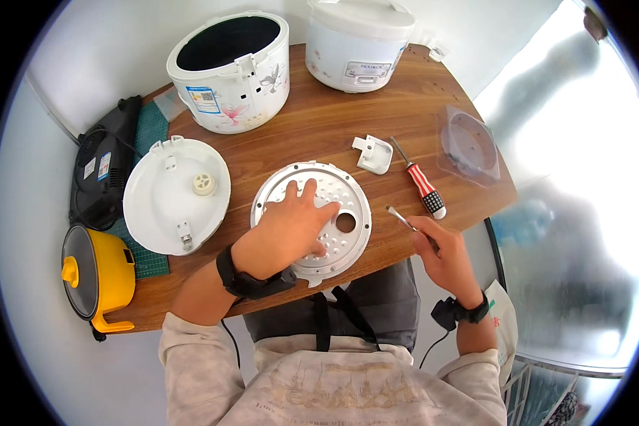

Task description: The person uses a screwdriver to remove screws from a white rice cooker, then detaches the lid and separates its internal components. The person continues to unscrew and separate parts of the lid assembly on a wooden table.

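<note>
The left grip (290, 224) lies spread open on the plate (341, 248), apparently to steady it; the right grip (444, 254) is closed around a tool (400, 217), its tip exposed.

1. Bright overall; a pale panel (575, 128) at right glares nearly white.
2. Shadows on the wooden table (305, 135) are soft.
3. The left hand (284, 227) and round metal plate (346, 250) look fairly sharp.
4. Fisheye distortion bends the table's edges; black fills the corners.
</note>
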The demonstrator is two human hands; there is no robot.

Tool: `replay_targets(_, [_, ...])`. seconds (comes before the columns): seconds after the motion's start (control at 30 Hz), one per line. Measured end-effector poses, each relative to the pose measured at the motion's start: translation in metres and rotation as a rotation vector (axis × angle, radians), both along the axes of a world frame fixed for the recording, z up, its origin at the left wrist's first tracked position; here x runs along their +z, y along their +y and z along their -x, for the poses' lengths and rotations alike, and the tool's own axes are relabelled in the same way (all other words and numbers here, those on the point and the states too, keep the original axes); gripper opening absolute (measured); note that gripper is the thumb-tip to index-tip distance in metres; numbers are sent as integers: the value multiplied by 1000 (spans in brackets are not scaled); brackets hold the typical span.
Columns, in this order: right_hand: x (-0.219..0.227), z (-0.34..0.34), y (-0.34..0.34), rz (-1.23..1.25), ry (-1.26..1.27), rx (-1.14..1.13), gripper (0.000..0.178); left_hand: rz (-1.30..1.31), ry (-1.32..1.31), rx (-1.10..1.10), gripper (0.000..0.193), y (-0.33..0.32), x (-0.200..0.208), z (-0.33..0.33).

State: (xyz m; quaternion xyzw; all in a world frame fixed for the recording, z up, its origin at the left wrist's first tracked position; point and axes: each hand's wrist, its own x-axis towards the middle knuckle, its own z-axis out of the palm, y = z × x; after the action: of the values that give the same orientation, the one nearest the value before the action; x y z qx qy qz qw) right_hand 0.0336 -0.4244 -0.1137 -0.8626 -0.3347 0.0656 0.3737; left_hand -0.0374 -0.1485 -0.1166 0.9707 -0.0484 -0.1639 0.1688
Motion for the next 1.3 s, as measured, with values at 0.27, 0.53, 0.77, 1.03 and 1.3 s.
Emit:
replay_targets(0.27, [13, -31, 6, 337, -263, 271, 14, -33, 15, -2, 81, 2, 3, 1])
replay_targets(0.53, [12, -41, 18, 404, -399, 290, 17, -35, -22, 15, 84, 1, -1, 4])
replay_targets(0.77, [7, -45, 20, 355, -465, 361, 21, -46, -8, 16, 86, 1, -5, 3])
replay_targets(1.03, [0, -48, 20, 418, -451, 385, 25, -51, -27, 11, 85, 1, -6, 3])
replay_targets(1.3, [10, -39, 26, 497, -535, 388, 19, -39, -47, 2, 84, 2, -6, 5])
